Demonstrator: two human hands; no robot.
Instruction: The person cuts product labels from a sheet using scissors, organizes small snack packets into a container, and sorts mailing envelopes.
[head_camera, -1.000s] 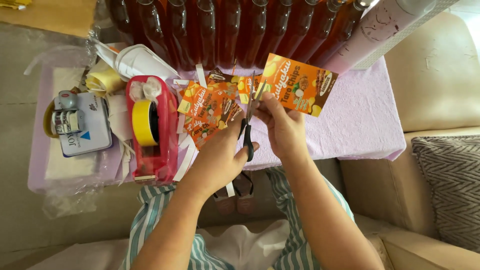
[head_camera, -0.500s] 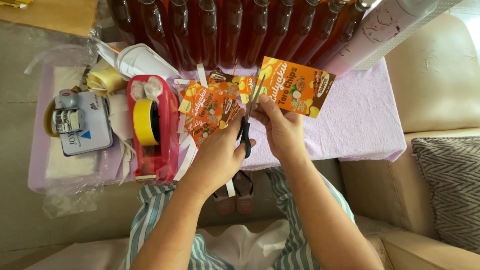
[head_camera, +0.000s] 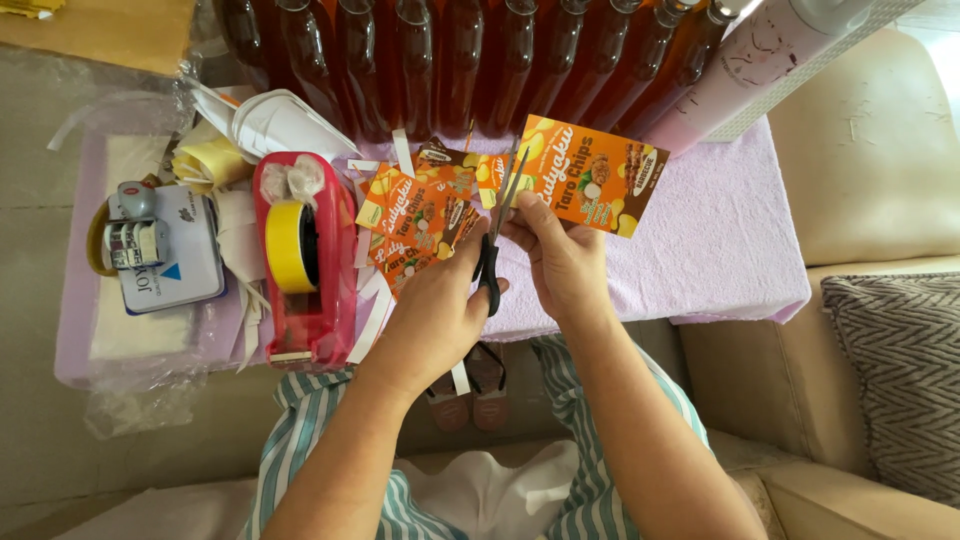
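My left hand grips black-handled scissors, blades pointing up along the left edge of an orange printed label sheet. My right hand pinches that sheet by its lower left corner, holding it above the table. A pile of cut orange labels lies just left of the scissors on the lilac cloth.
A red tape dispenser with yellow tape stands left of my hands. Farther left are a date stamp on a blue-white box and paper scraps. A row of amber bottles lines the back; a pink cylinder leans at right.
The label sheet has shifted slightly right and the scissor blades have moved further up along its left edge; both hands stay in nearly the same place.
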